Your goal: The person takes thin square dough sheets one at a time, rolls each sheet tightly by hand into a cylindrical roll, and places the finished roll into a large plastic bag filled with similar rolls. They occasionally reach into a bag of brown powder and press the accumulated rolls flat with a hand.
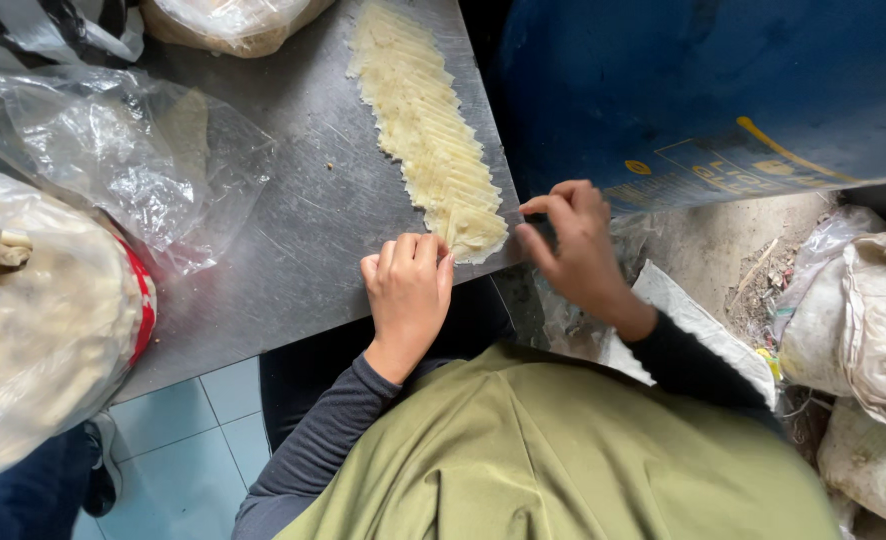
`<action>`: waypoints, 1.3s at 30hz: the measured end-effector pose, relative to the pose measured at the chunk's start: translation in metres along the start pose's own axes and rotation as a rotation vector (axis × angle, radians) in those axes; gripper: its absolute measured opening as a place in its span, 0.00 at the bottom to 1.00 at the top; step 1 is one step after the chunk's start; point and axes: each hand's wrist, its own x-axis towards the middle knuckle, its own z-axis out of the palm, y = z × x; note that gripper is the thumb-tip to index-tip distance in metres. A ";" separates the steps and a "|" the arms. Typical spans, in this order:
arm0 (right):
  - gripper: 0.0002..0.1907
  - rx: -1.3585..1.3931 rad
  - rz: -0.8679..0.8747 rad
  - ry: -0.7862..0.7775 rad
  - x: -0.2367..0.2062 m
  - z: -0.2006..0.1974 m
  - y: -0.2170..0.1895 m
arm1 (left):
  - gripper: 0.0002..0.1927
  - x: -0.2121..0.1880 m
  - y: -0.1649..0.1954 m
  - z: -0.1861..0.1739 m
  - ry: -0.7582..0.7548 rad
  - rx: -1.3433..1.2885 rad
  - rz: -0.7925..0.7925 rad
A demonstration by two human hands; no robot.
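A long row of thin, pale yellow dough sheets [428,120], overlapped like shingles, runs along the right edge of a steel table [303,240]. My left hand [408,290] rests on the table at the near end of the row, fingers curled against the last sheet. My right hand [573,245] hovers just off the table's right edge, thumb and forefinger pinched together close to that same sheet. I cannot tell whether anything is between the fingers.
Crumpled clear plastic bags [113,150] lie on the table's left side. A large bag of pale dough pieces [33,310] bulges at far left. A blue barrel [703,90] stands right of the table. Dirty white sacks [868,330] sit on the ground at right.
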 end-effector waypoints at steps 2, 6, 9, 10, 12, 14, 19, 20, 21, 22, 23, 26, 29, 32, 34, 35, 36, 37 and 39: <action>0.12 0.037 0.064 0.039 -0.002 0.010 -0.019 | 0.07 -0.001 0.001 -0.001 0.011 -0.036 0.016; 0.09 0.063 0.203 0.076 -0.003 0.026 -0.038 | 0.09 0.002 -0.003 -0.003 -0.004 -0.109 0.005; 0.08 0.220 0.249 0.083 -0.006 0.031 -0.039 | 0.09 0.003 -0.005 -0.003 -0.028 -0.164 0.012; 0.09 0.294 0.252 0.086 -0.007 0.033 -0.039 | 0.09 0.003 -0.005 -0.003 -0.043 -0.188 0.014; 0.08 0.525 0.424 0.052 -0.009 0.037 -0.037 | 0.09 0.006 -0.006 -0.001 -0.051 -0.224 0.020; 0.08 0.715 0.504 0.043 -0.012 0.040 -0.037 | 0.10 0.007 -0.007 -0.002 -0.054 -0.253 0.015; 0.10 1.053 0.452 0.134 0.000 0.034 -0.035 | 0.11 0.016 -0.009 -0.011 -0.155 -0.379 -0.049; 0.10 1.081 0.444 0.130 0.003 0.030 -0.039 | 0.11 0.018 -0.009 -0.013 -0.172 -0.412 -0.059; 0.10 1.111 0.434 0.125 0.004 0.025 -0.044 | 0.12 0.019 -0.009 -0.016 -0.200 -0.455 -0.095; 0.11 1.140 0.419 0.120 0.009 0.022 -0.050 | 0.12 0.020 -0.010 -0.018 -0.222 -0.497 -0.129; 0.10 1.131 0.392 0.116 0.015 0.020 -0.056 | 0.13 0.022 -0.013 -0.021 -0.244 -0.538 -0.166; 0.09 1.135 0.339 0.089 0.030 0.016 -0.076 | 0.16 0.022 -0.030 -0.028 -0.164 -0.843 -0.273; 0.09 1.244 0.302 0.055 0.047 0.029 -0.094 | 0.24 0.019 -0.056 -0.031 -0.037 -1.077 -0.326; 0.10 1.385 0.252 0.004 0.063 0.051 -0.106 | 0.18 0.021 -0.087 -0.034 -0.194 -1.558 -0.651; 0.09 1.422 0.256 -0.008 0.073 0.067 -0.110 | 0.17 0.019 -0.103 -0.039 -0.111 -1.518 -0.600; 0.09 1.384 0.258 -0.021 0.076 0.072 -0.110 | 0.16 0.018 -0.108 -0.041 -0.071 -1.496 -0.581; 0.09 1.345 0.264 -0.034 0.077 0.075 -0.109 | 0.16 0.018 -0.111 -0.043 -0.033 -1.414 -0.543; 0.08 1.305 0.271 -0.046 0.077 0.079 -0.109 | 0.16 0.018 -0.113 -0.044 0.002 -1.332 -0.509; 0.08 1.099 0.336 -0.081 0.074 0.083 -0.109 | 0.15 0.018 -0.114 -0.048 0.062 -1.038 -0.429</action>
